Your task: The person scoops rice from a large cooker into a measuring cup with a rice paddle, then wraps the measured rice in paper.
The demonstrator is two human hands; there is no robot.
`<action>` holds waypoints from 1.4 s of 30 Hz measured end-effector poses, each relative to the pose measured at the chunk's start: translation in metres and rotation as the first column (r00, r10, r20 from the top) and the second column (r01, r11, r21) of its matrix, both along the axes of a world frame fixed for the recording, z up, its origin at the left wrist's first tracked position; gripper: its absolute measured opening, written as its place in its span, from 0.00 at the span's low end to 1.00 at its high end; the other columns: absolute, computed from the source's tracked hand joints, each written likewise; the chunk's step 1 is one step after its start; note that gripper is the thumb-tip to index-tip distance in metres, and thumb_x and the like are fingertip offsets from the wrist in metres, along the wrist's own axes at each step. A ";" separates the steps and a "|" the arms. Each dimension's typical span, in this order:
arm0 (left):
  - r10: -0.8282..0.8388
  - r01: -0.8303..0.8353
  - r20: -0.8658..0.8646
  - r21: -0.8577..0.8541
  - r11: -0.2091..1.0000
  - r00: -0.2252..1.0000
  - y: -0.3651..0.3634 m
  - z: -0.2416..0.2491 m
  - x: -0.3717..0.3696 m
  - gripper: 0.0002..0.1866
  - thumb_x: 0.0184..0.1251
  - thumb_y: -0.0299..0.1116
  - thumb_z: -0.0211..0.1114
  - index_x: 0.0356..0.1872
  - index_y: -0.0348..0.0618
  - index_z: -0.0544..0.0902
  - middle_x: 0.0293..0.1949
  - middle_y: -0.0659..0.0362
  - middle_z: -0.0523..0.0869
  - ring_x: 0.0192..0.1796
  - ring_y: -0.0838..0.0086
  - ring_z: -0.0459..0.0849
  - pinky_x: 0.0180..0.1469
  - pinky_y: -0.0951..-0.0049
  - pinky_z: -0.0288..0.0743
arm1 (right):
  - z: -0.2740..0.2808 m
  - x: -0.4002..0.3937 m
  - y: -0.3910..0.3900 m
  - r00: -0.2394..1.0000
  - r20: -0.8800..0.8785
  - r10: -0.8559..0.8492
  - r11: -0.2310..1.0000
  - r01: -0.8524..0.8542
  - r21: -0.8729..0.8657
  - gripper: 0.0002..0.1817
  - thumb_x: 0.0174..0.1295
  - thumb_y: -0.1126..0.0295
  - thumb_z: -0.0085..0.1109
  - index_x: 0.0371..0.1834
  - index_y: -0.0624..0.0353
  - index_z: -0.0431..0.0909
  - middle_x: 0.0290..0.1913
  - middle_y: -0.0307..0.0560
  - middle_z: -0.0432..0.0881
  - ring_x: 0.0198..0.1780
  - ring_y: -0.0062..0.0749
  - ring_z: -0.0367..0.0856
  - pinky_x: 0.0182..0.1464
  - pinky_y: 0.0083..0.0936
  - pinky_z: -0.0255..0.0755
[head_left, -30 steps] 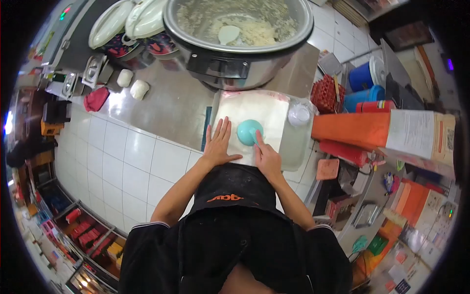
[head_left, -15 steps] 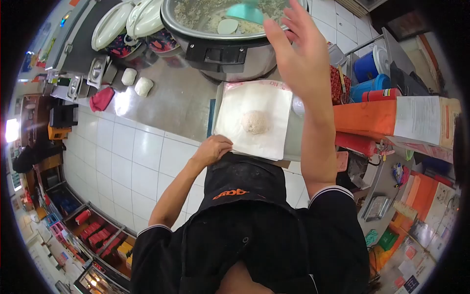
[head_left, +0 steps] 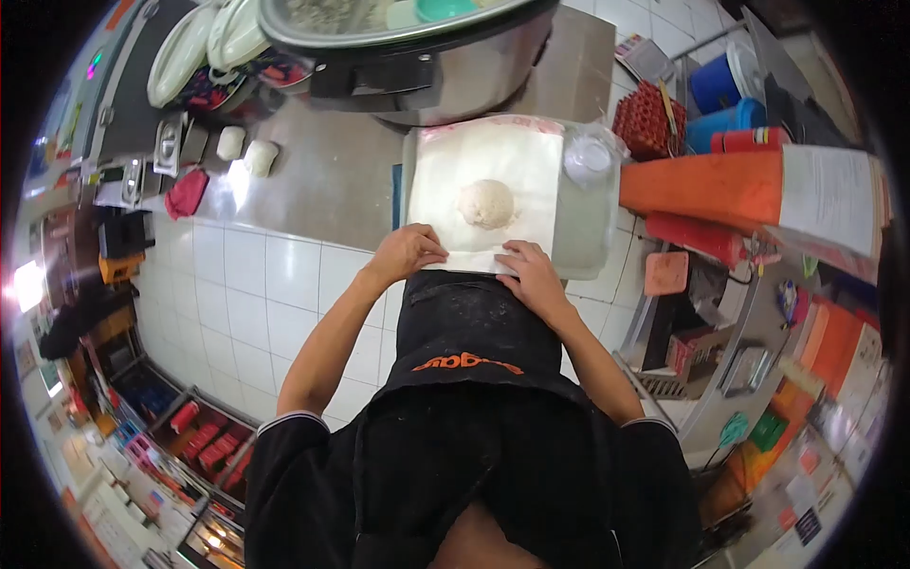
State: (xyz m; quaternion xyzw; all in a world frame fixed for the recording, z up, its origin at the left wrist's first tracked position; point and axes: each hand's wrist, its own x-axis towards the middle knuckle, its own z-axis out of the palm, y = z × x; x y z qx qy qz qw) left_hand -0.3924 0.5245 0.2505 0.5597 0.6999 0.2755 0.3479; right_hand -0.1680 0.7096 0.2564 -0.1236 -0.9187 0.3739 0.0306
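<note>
A rounded mound of rice (head_left: 487, 204) sits near the middle of a sheet of wrapping paper (head_left: 450, 161). The paper lies on a stack of similar sheets over a pale tray (head_left: 592, 237). With fingers pressed together, my left hand (head_left: 409, 251) grips the near left part of the paper's edge. My right hand (head_left: 534, 277) pinches the same edge farther right. Between the two hands the near edge is lifted and slightly folded. A large rice cooker (head_left: 455, 81) stands beyond the paper, holding rice and a turquoise scoop (head_left: 444, 9).
Two white wrapped bundles (head_left: 261, 157) and a red cloth (head_left: 187, 194) lie on the steel counter (head_left: 322, 180) at left. Patterned pots (head_left: 213, 90) stand behind. A clear plastic bag (head_left: 592, 156), a red basket (head_left: 648, 119) and an orange box (head_left: 701, 190) are at right.
My right hand has come down from the cooker to the paper's near edge. The turquoise scoop now rests in the cooker. My left hand stays at the paper, whose near edge is now raised.
</note>
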 end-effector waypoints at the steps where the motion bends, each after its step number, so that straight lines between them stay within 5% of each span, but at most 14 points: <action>1: 0.030 -0.030 -0.010 -0.070 0.997 1.000 0.003 0.002 0.000 0.11 0.55 0.37 0.73 0.37 0.45 0.89 0.37 0.58 0.83 0.37 0.63 0.83 0.42 0.66 0.77 | -0.005 0.001 0.004 1.000 0.000 -0.026 1.000 0.026 -0.004 0.14 0.56 0.66 0.67 0.44 0.59 0.83 0.54 0.49 0.79 0.55 0.48 0.75 0.58 0.39 0.70; 3: 0.037 -0.041 -0.030 -0.138 0.990 0.999 0.009 0.005 0.000 0.11 0.55 0.37 0.74 0.37 0.45 0.89 0.37 0.57 0.83 0.37 0.63 0.83 0.42 0.66 0.77 | -0.012 0.002 0.014 1.000 0.020 0.024 0.973 -0.019 -0.231 0.16 0.53 0.65 0.71 0.44 0.58 0.85 0.53 0.50 0.79 0.55 0.46 0.75 0.60 0.37 0.70; 6: 0.004 -0.017 -0.084 -0.155 0.988 0.996 0.016 0.008 -0.001 0.12 0.54 0.39 0.75 0.35 0.44 0.88 0.37 0.58 0.84 0.37 0.64 0.82 0.41 0.66 0.77 | -0.012 0.002 0.022 0.999 0.043 -0.009 0.941 0.023 -0.339 0.16 0.50 0.65 0.73 0.42 0.58 0.86 0.53 0.50 0.79 0.56 0.45 0.75 0.59 0.36 0.70; 8: -0.055 0.056 -0.057 0.018 0.998 0.997 0.014 0.009 -0.002 0.15 0.50 0.41 0.77 0.36 0.45 0.88 0.37 0.59 0.84 0.38 0.65 0.82 0.40 0.66 0.76 | -0.020 0.003 0.025 0.999 0.047 0.007 0.950 0.008 -0.312 0.16 0.50 0.65 0.73 0.41 0.58 0.86 0.51 0.50 0.80 0.53 0.44 0.77 0.56 0.36 0.72; 15: -0.020 0.022 0.021 -0.114 0.993 1.000 0.019 0.006 -0.004 0.14 0.48 0.42 0.79 0.32 0.45 0.89 0.31 0.60 0.86 0.35 0.66 0.83 0.39 0.67 0.76 | -0.021 -0.006 0.040 0.976 0.212 0.058 0.914 0.033 -0.404 0.13 0.48 0.62 0.73 0.34 0.58 0.88 0.34 0.49 0.85 0.36 0.42 0.83 0.41 0.34 0.76; 21: 0.024 0.007 0.120 -0.252 0.968 0.993 0.027 0.010 -0.013 0.12 0.53 0.40 0.77 0.32 0.44 0.90 0.33 0.58 0.87 0.33 0.71 0.82 0.37 0.70 0.74 | -0.014 -0.014 0.053 0.963 0.246 0.110 0.893 0.014 -0.451 0.12 0.54 0.62 0.71 0.35 0.58 0.88 0.32 0.49 0.85 0.35 0.36 0.82 0.41 0.30 0.75; 24: 0.069 -0.039 0.115 -0.243 0.969 0.991 0.029 0.018 -0.014 0.11 0.57 0.39 0.75 0.34 0.43 0.90 0.35 0.57 0.88 0.34 0.72 0.82 0.38 0.70 0.74 | -0.010 -0.013 0.051 0.959 0.283 -0.009 0.847 0.158 -0.508 0.13 0.57 0.62 0.70 0.36 0.60 0.87 0.32 0.48 0.85 0.34 0.32 0.81 0.40 0.29 0.74; 28: 0.105 -0.078 0.185 -0.146 0.986 0.977 0.027 0.029 -0.010 0.10 0.61 0.37 0.72 0.37 0.42 0.90 0.35 0.56 0.88 0.34 0.69 0.82 0.38 0.69 0.74 | -0.003 -0.004 0.052 0.961 0.273 0.041 0.846 0.112 -0.521 0.14 0.59 0.61 0.68 0.37 0.62 0.86 0.31 0.47 0.85 0.33 0.30 0.79 0.40 0.28 0.74; 31: 0.063 -0.045 0.162 -0.110 0.993 0.985 0.026 0.029 -0.010 0.09 0.65 0.36 0.68 0.39 0.42 0.89 0.36 0.56 0.88 0.39 0.66 0.83 0.43 0.68 0.75 | 0.000 -0.006 0.051 0.969 0.248 -0.013 0.865 0.135 -0.482 0.14 0.60 0.62 0.67 0.37 0.63 0.85 0.32 0.48 0.84 0.33 0.31 0.79 0.39 0.28 0.74; 33: 0.041 -0.027 -0.121 0.112 0.993 0.992 0.027 0.031 -0.004 0.07 0.63 0.33 0.69 0.36 0.42 0.89 0.39 0.57 0.87 0.44 0.64 0.82 0.48 0.66 0.74 | 0.004 -0.009 0.047 0.974 0.194 -0.119 0.888 0.191 -0.417 0.14 0.61 0.62 0.66 0.37 0.64 0.82 0.34 0.49 0.82 0.36 0.37 0.79 0.41 0.31 0.73; 34: 0.046 -0.033 -0.120 0.111 0.993 0.992 0.027 0.034 -0.002 0.07 0.63 0.33 0.69 0.36 0.42 0.89 0.39 0.57 0.87 0.44 0.64 0.82 0.48 0.66 0.74 | 0.001 -0.009 0.043 0.974 0.195 -0.113 0.889 0.187 -0.418 0.14 0.61 0.62 0.66 0.37 0.64 0.82 0.34 0.49 0.82 0.36 0.37 0.79 0.41 0.31 0.73; 37: 0.121 -0.075 -0.310 0.156 0.985 0.943 0.030 0.035 0.002 0.04 0.54 0.30 0.73 0.31 0.45 0.87 0.39 0.62 0.87 0.46 0.65 0.81 0.49 0.63 0.73 | 0.000 -0.012 0.034 0.985 -0.064 -0.158 0.954 0.136 -0.268 0.13 0.60 0.62 0.66 0.36 0.62 0.80 0.36 0.48 0.80 0.40 0.42 0.78 0.46 0.35 0.71; 39: 0.177 -0.104 -0.313 0.236 0.966 0.933 0.030 0.037 0.005 0.05 0.53 0.30 0.73 0.31 0.46 0.88 0.39 0.63 0.88 0.45 0.66 0.82 0.48 0.63 0.73 | 0.022 -0.010 0.026 0.969 -0.227 -0.100 0.978 0.138 0.156 0.11 0.57 0.64 0.66 0.35 0.58 0.78 0.37 0.44 0.80 0.45 0.41 0.77 0.48 0.37 0.69; 42: 0.201 -0.094 -0.355 0.296 0.950 0.913 0.018 0.025 0.003 0.05 0.52 0.30 0.73 0.31 0.46 0.87 0.39 0.65 0.88 0.44 0.67 0.82 0.48 0.65 0.74 | -0.002 0.007 0.029 0.981 -0.193 -0.021 0.949 0.081 0.304 0.08 0.55 0.67 0.66 0.35 0.55 0.80 0.38 0.40 0.81 0.46 0.36 0.77 0.49 0.35 0.69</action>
